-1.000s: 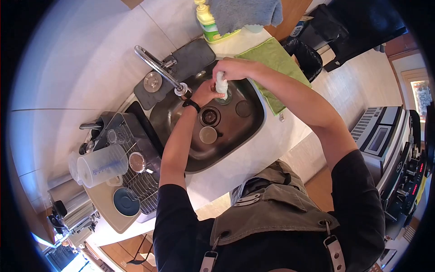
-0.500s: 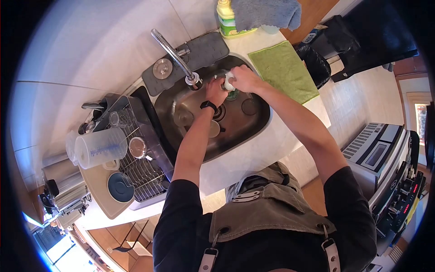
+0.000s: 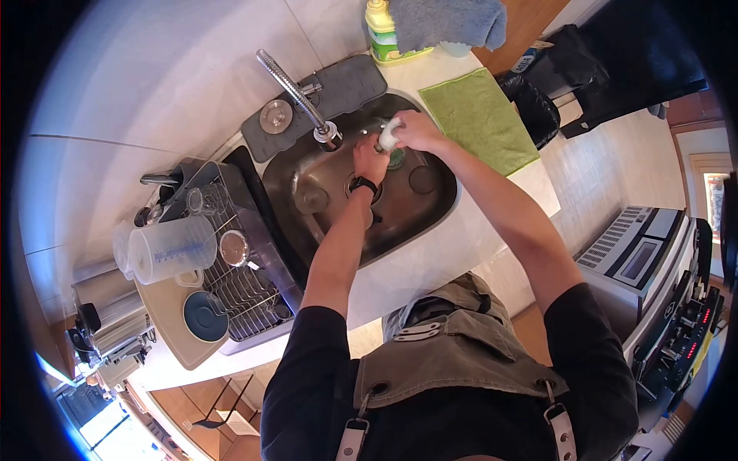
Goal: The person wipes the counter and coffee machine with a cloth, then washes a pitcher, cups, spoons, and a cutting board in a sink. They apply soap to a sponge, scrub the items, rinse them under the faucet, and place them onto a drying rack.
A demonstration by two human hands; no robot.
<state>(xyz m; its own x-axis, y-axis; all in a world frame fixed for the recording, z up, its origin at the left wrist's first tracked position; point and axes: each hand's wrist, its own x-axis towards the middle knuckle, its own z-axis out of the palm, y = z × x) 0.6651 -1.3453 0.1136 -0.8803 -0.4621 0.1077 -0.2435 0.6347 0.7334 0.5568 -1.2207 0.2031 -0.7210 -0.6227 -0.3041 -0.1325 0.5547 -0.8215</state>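
Right hand (image 3: 415, 131), far in the sink (image 3: 442, 230): fingers closed round a white pad (image 3: 387, 138), one end sticking out toward the spout (image 3: 329, 137). It looks soft, maybe a sponge or cloth; too small to say.

Left hand (image 3: 370, 160) is just near of it, touching or almost touching, with the fingers curled in. A green piece (image 3: 397, 160) shows between the two hands. Whether the left fingers grip it I cannot tell, as the right hand covers that side. A watch (image 3: 364, 184) sits on the left wrist.

I read both hands as held low over the basin, just right of the spout, so that anything wet drops into the steel and not onto the counter.

- Basin floor: a round disc (image 3: 421, 180) to the right and a clear cup (image 3: 311, 198) to the left, both lying apart from the hands.
- Left of the sink: a rack (image 3: 246, 296), with a jug (image 3: 171, 250) tipped on its side beside it and a blue dish (image 3: 205, 316) nearer. The jug probably lies that way to drain.
- Right of the sink: a green cloth (image 3: 480, 119) spread flat on the counter.
- Far edge: a soap bottle (image 3: 380, 27) beside a grey towel (image 3: 446, 21), within arm's reach of the basin.
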